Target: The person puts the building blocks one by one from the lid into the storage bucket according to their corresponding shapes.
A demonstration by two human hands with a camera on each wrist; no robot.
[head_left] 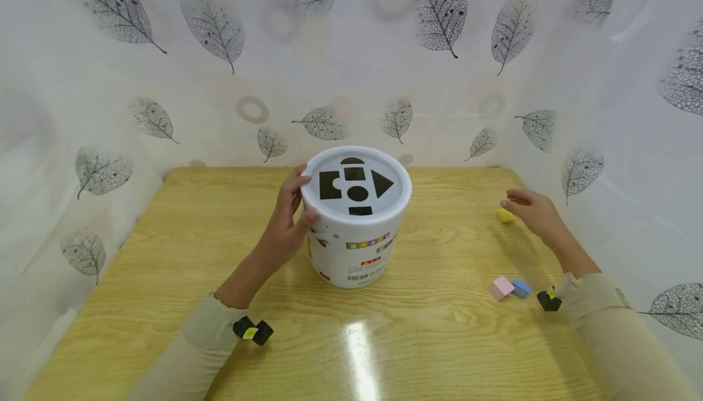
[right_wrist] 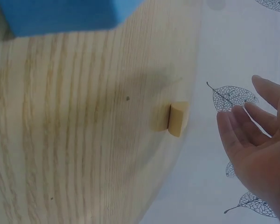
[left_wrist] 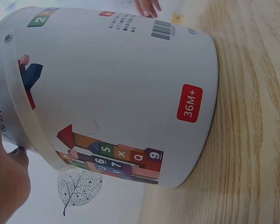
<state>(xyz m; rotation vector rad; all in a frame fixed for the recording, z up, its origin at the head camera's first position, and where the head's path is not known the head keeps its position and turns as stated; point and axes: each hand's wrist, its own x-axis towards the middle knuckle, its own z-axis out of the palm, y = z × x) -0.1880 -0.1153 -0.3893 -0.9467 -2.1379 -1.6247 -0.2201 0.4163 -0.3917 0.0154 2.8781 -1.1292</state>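
Observation:
A white bucket [head_left: 351, 254] stands upright on the table, its white lid [head_left: 332, 212] cut with several shaped holes. My left hand [head_left: 288, 218] holds the bucket's left side at the rim, thumb in front and fingers farther back. In the left wrist view, part of that hand [left_wrist: 9, 182] shows beside the bucket wall [left_wrist: 116, 84]. My right hand [head_left: 533, 215] hovers near a yellow block [head_left: 505, 215] at the right. The right wrist view shows this hand [right_wrist: 261, 140] with loosely bent fingers, apart from the yellow block [right_wrist: 178, 119] and holding nothing.
Nearer me on the right, a pink block [head_left: 500, 288] lies against a blue block [head_left: 521, 288]. The wooden table [head_left: 219, 230] meets a leaf-patterned white curtain [head_left: 340, 71] at its back and sides. Dark wrist devices [head_left: 252, 331] sit at both sleeves.

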